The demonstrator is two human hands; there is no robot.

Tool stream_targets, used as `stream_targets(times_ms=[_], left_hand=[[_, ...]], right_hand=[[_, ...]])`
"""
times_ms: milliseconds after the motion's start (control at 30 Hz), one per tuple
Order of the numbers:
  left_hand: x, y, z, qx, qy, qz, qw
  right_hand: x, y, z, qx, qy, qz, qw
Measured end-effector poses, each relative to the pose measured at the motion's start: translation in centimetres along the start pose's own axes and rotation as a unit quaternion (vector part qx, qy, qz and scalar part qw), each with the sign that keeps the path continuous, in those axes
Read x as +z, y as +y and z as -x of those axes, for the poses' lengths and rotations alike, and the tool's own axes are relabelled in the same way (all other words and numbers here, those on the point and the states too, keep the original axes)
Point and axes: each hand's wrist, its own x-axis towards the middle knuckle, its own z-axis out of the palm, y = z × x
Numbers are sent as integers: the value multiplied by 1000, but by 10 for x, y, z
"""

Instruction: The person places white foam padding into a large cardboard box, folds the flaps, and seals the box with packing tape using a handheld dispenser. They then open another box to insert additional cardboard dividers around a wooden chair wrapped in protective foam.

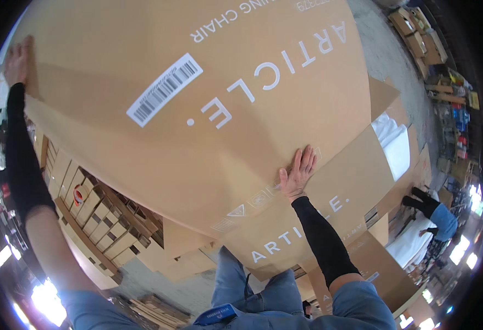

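Observation:
A large brown cardboard box [142,148] with white print fills the upper middle, close in front of me. A white barcode label [165,89] is stuck on its face. My left hand [18,60] lies against the box's far-left edge, fingers stretched out. My right hand [299,172] presses flat on the face near its lower right edge, fingers extended and slightly apart. Below and right of it stands another brown carton [329,176] with similar print. Next to that carton's open flaps, white wrapping [392,144] shows.
Lower left, a wooden-framed stack of cardboard pieces [101,220] carries a roll of tape [78,194]. Another person [442,217] leans over white material [412,242] at the right. Flattened cartons [417,38] and a cluttered shelf [458,118] line the upper right. An open carton [370,269] stands lower right.

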Motion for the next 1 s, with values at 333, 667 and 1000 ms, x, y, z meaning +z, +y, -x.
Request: stream_targets(times_ms=[333, 667, 1000], left_hand=[[-238, 260, 320, -12, -280, 547, 789], [-198, 280, 263, -83, -227, 613, 752], [-215, 250, 368, -261, -166, 725, 615]], right_hand=[[36, -5, 7, 18, -205, 50, 977], [83, -7, -54, 575, -70, -500, 644], [-117, 37, -70, 383, -209, -831, 344]])
